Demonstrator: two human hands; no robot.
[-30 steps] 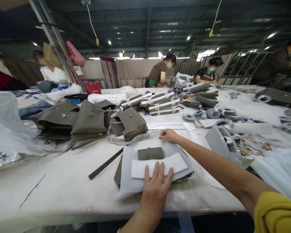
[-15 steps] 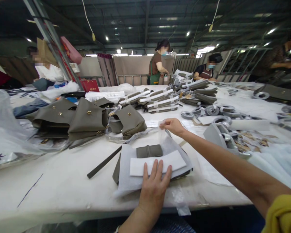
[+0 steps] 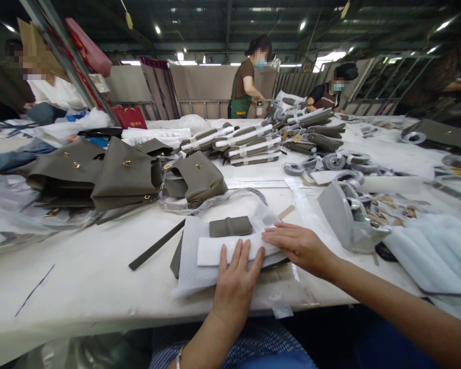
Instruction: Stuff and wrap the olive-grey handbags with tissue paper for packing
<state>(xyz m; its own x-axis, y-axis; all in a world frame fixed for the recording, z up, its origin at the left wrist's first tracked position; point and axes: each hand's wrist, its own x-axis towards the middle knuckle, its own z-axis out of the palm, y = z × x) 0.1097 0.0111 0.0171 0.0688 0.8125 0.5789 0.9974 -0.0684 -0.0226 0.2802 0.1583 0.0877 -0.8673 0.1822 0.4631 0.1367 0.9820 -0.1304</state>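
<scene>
On the table in front of me lies an olive-grey handbag (image 3: pixel 175 262), mostly hidden under a thin white wrapping sheet (image 3: pixel 188 279). Its small flap with a band (image 3: pixel 230 226) shows above a folded white foam strip (image 3: pixel 208 251). My left hand (image 3: pixel 236 277) rests flat on the strip with fingers spread. Fingers stretched out, my right hand (image 3: pixel 297 247) lies over the right end of the strip and sheet. Whether tape is under those fingers I cannot tell. An olive strap (image 3: pixel 157 244) sticks out from the bag to the left.
Unwrapped olive handbags (image 3: pixel 126 174) stand at left, with a pile of wrapped ones (image 3: pixel 249 143) behind. To the right are a grey tape dispenser (image 3: pixel 336 215), rolled straps (image 3: pixel 334 161) and white sheets (image 3: pixel 438 251). A co-worker (image 3: pixel 244 84) stands across the table.
My right hand has let go of the translucent piece pinched above the bag and come down flat on its right side. My left hand stays on the strip. The view has shifted slightly.
</scene>
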